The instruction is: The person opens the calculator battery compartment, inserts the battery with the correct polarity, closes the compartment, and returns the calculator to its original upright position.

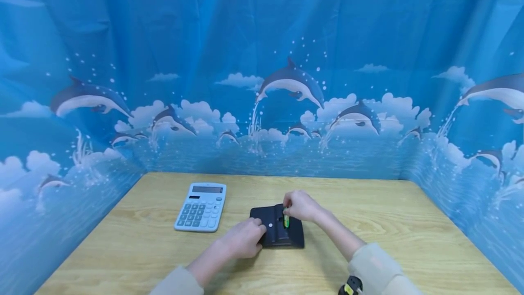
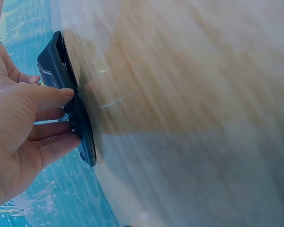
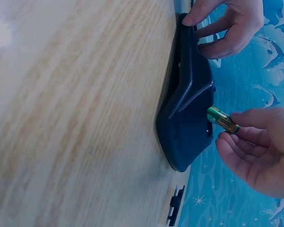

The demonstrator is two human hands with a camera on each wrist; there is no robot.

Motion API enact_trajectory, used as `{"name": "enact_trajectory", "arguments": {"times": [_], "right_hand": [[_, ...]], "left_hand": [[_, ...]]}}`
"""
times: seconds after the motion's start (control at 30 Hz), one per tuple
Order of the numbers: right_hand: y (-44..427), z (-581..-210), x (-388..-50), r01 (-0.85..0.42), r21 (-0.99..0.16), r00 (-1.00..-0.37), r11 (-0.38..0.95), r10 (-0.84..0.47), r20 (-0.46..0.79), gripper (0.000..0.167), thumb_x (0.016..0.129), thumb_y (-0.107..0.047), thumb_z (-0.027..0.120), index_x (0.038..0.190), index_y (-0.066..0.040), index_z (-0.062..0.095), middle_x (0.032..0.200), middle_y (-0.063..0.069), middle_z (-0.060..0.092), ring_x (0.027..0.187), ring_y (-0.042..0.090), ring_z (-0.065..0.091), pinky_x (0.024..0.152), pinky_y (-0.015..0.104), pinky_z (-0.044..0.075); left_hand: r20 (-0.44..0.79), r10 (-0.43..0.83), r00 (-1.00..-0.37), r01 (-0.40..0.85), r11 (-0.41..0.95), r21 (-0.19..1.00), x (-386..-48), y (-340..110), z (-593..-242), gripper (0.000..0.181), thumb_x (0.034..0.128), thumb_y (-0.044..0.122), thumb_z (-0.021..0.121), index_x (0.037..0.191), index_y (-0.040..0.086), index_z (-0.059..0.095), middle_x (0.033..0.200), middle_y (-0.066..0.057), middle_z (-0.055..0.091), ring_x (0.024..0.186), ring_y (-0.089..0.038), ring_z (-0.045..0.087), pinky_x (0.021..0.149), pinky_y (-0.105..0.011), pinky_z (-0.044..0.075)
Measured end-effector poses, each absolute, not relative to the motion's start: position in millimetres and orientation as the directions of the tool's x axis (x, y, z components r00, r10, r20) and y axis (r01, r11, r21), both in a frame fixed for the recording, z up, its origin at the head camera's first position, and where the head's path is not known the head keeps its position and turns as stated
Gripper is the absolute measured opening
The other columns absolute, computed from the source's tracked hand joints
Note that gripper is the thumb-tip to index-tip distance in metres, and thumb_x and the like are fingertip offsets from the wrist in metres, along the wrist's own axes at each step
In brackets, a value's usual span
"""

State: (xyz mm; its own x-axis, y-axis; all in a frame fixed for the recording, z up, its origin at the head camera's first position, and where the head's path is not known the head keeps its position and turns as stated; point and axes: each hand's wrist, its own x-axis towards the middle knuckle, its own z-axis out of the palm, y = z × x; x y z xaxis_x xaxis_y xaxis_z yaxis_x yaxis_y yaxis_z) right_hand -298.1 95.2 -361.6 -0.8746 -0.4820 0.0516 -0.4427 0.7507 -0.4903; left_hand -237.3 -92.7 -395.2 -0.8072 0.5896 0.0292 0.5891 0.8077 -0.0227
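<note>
A black device point(image 1: 268, 236) with a sloped body and an opening in its upper face lies on the table; its kind is not plain. My left hand point(image 1: 245, 238) grips its left edge, and in the left wrist view the thumb and fingers of that hand point(image 2: 19, 127) are on the black casing point(image 2: 61, 71). Between thumb and fingers, my right hand point(image 1: 300, 206) pinches a small green battery point(image 1: 286, 221). In the right wrist view the battery point(image 3: 222, 119) is tilted, its far end at the opening in the casing point(image 3: 189, 123). The inside of the opening is mostly hidden.
A light blue calculator point(image 1: 200, 208) lies face up to the left of the device. One small black notched piece point(image 3: 176, 206) lies on the table past the device. Behind the wooden table point(image 1: 368, 213) hangs a blue curtain point(image 1: 262, 149) with dolphins.
</note>
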Motion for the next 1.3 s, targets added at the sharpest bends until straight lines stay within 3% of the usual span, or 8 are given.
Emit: {"name": "enact_trajectory", "arguments": {"times": [0.3,0.63,1.3], "right_hand": [[94,-365,-300,-0.447,-0.445,-0.881,0.776,-0.467,0.069,0.006,0.079,-0.007,0.070,0.084,-0.003,0.067,0.076,0.002,0.063,0.069,0.014,0.057,0.065,0.033,0.050],[92,-370,-304,-0.434,-0.451,-0.882,0.780,-0.470,0.036,0.004,0.080,-0.007,0.069,0.082,-0.005,0.065,0.075,0.001,0.061,0.065,0.013,0.055,0.059,0.030,0.049],[94,-373,-304,-0.484,-0.408,-0.863,0.774,-0.501,0.072,0.005,0.079,-0.007,0.070,0.078,-0.007,0.066,0.073,0.000,0.061,0.066,0.013,0.053,0.061,0.032,0.047]], "left_hand": [[0.092,0.607,-0.789,0.605,0.795,-0.053,-236,-92,-397,0.030,0.0744,0.028,0.075,0.094,0.006,0.066,0.082,-0.002,0.055,0.075,-0.011,0.051,0.069,-0.024,0.048],[0.080,0.587,-0.806,0.585,0.810,-0.044,-236,-89,-397,0.032,0.0756,0.029,0.074,0.096,0.005,0.066,0.083,-0.003,0.056,0.076,-0.011,0.052,0.071,-0.024,0.048],[0.116,0.587,-0.801,0.583,0.809,-0.071,-234,-88,-398,0.032,0.0726,0.027,0.076,0.092,0.004,0.065,0.081,-0.004,0.055,0.074,-0.012,0.051,0.069,-0.024,0.048]]}}
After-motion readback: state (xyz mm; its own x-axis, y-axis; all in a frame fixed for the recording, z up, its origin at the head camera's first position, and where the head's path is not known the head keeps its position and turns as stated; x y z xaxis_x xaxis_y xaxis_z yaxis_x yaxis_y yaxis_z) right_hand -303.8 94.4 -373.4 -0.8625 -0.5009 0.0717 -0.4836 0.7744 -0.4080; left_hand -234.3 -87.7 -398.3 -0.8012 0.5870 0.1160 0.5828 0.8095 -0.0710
